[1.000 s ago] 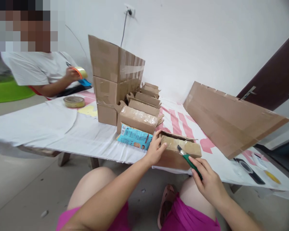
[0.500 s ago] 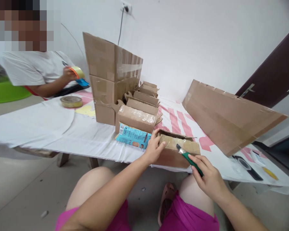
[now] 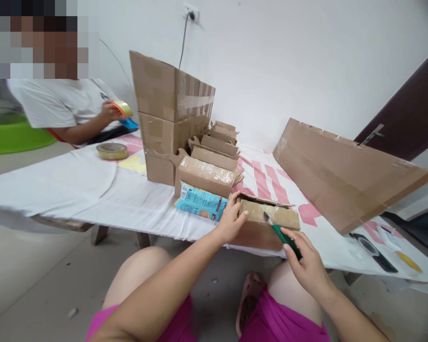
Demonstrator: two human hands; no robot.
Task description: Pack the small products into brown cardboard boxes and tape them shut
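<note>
- Closest to me, down at the bottom, came my knees in magenta cloth point(image 3: 164, 320), and there was a pinkish shoe point(image 3: 248, 297) on the floor between them!
- In came my right hand point(image 3: 308, 261), fingers curled snugly round the green cutter point(image 3: 282, 236), its blade angled up and leftward over the box; whether the tip touched the tape, I couldn't tell.
- And there was the small carton point(image 3: 258, 237), right at the near edge of the bench point(image 3: 139, 209), tape along its top, a flap raised on its far side.
- My left hand point(image 3: 231, 222) had its end covered: fingers bent over the carton's left end, thumb on top, holding it.
- Just left of those fingers, a blue packet point(image 3: 201, 203) lay printed side up, leaning close against the next box.
- Beyond it, what a line-up: a row of small cartons point(image 3: 209, 173) running back towards the wall, flaps poking out at the ends.
- Tight beside them on the left towered the stacked boxes point(image 3: 159, 130), with a tape roll point(image 3: 112, 151) lying further left.
- Over on the right stood a big cardboard piece point(image 3: 342, 175), leaning at a slant.
- Far left, a co-worker in a white shirt point(image 3: 57, 102) gripped an orange-and-blue tape dispenser point(image 3: 124, 111).
</note>
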